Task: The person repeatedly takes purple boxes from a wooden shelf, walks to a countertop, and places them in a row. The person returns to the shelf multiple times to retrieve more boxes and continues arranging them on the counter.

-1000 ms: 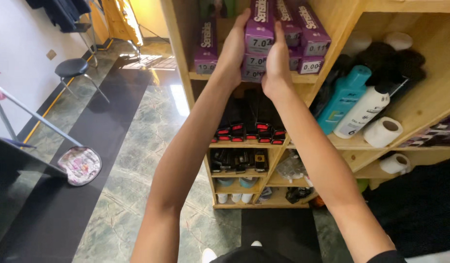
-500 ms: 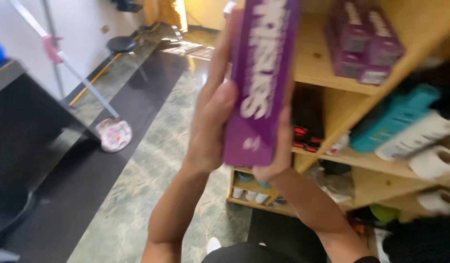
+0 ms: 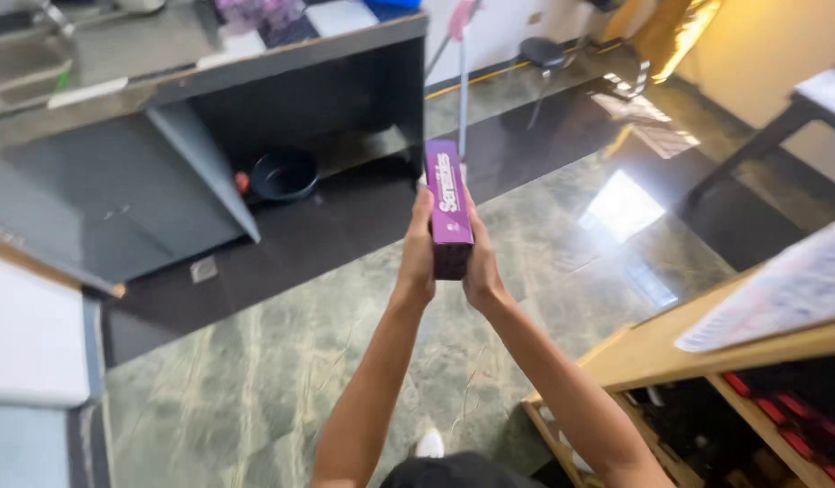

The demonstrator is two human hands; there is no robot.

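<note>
A long purple box (image 3: 446,201) with white lettering is held out in front of me, end-on and pointing away, above the green marble floor. My left hand (image 3: 417,253) grips its near left side and my right hand (image 3: 479,264) grips its near right side. Both arms are stretched forward. The wooden shelf unit (image 3: 670,352) stands at the lower right, apart from the box.
A dark grey desk (image 3: 201,117) with an open underside fills the upper left; a black bowl (image 3: 285,173) lies beneath it. A mop handle (image 3: 461,72) leans by the desk, a black stool (image 3: 539,51) stands behind. A paper sheet (image 3: 779,294) lies on the shelf top.
Both hands have pulled the purple box off the shelf and swung it away to the left; my view has turned from the shelves toward the desk and floor.
</note>
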